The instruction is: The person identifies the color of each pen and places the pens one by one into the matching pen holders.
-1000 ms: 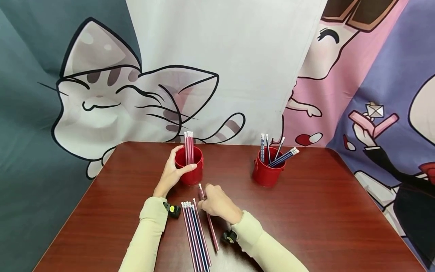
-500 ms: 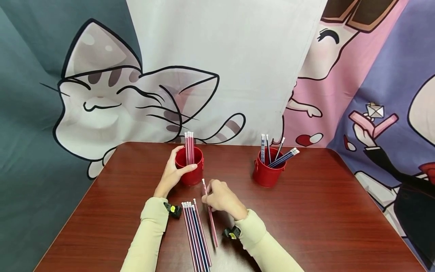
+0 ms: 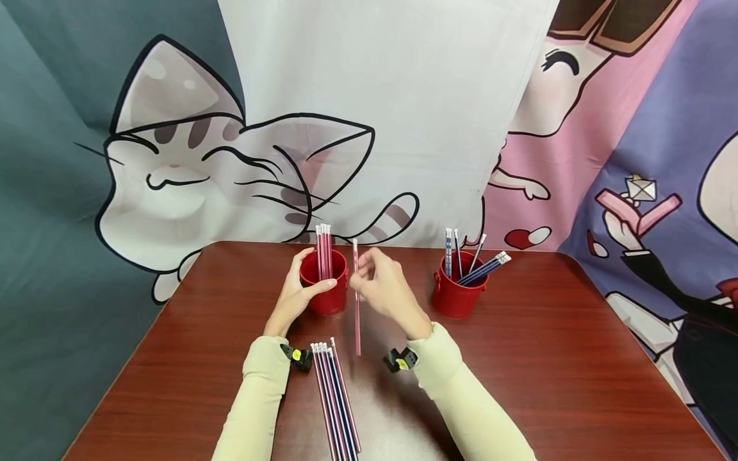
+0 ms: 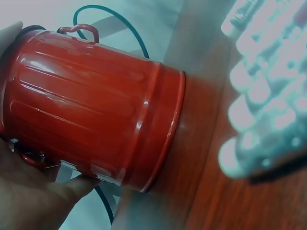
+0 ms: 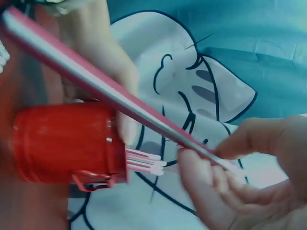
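Note:
My left hand (image 3: 294, 298) holds the left red bucket (image 3: 327, 301), thumb along its near rim and fingers round its far left side. Several pink pencils (image 3: 324, 253) stand in that bucket, white erasers up. My right hand (image 3: 386, 282) pinches one pink pencil (image 3: 357, 320) near its eraser end. This pencil hangs nearly upright just right of the bucket, apart from it. In the right wrist view the pinched pencil (image 5: 105, 91) crosses in front of the bucket (image 5: 67, 143). The left wrist view shows the bucket's ribbed side (image 4: 96, 105) beside my left thumb.
Several pink and blue pencils (image 3: 334, 397) lie side by side on the brown table (image 3: 519, 384), between my forearms. A second red bucket (image 3: 455, 298) at the right holds several blue pencils (image 3: 484, 267). A printed cloth (image 3: 432, 128) hangs behind the table.
My right hand has lifted the pink pencil from beside the loose row, up and away toward the left bucket. The pencil is now more upright. My left hand stays on the bucket.

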Available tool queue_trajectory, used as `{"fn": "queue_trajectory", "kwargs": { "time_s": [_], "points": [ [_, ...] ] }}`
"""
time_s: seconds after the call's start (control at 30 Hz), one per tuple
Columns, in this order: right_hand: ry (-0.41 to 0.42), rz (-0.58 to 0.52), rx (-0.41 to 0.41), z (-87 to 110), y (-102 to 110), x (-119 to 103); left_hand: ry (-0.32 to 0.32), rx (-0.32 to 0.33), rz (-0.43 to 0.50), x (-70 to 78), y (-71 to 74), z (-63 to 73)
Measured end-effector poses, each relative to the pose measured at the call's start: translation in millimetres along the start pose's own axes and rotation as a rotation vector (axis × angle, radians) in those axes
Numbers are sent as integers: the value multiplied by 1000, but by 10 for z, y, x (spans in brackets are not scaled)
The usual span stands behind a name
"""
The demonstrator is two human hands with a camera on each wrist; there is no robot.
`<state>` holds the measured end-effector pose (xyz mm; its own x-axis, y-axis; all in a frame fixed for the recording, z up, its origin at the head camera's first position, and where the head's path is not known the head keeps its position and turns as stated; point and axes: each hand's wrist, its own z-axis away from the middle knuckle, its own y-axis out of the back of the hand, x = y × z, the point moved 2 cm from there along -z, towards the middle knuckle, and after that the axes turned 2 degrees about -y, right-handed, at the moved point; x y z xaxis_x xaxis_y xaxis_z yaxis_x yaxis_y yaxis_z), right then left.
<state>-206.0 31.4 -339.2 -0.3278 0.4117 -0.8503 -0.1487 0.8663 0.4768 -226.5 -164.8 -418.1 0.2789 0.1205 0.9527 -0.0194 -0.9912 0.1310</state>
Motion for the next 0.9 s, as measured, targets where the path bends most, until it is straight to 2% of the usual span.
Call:
{"fn": "queue_trajectory", "kwargs": {
  "time_s": [0.1, 0.2, 0.3, 0.37, 0.43, 0.57, 0.6, 0.77, 0.9],
  "points": [
    [172, -26, 121, -108, 16, -101, 17, -4, -6, 3, 2, 1],
    [291, -69, 250, -220, 0, -141, 31, -8, -13, -2, 11, 4],
    [373, -144, 345, -328, -22, -154, 24, -4, -13, -4, 23, 10],
    [399, -179, 381, -362, -12, -218, 16, -4, -17, -5, 25, 12],
    [416, -189, 403, -378, 11, -282, 21, -4, -16, -87, 29, -13],
    [443, -163, 404, -468, -22, -321, 30, 15, -23, -251, 49, -65],
    [452, -150, 397, -515, -61, -269, 28, 19, -21, -294, 55, -80],
    [462, -70, 308, -571, -296, -68, 19, 15, -6, -297, 54, -85],
    [436, -13, 247, -527, -457, 117, 15, 0, 13, -193, 39, -61]
  ]
}}
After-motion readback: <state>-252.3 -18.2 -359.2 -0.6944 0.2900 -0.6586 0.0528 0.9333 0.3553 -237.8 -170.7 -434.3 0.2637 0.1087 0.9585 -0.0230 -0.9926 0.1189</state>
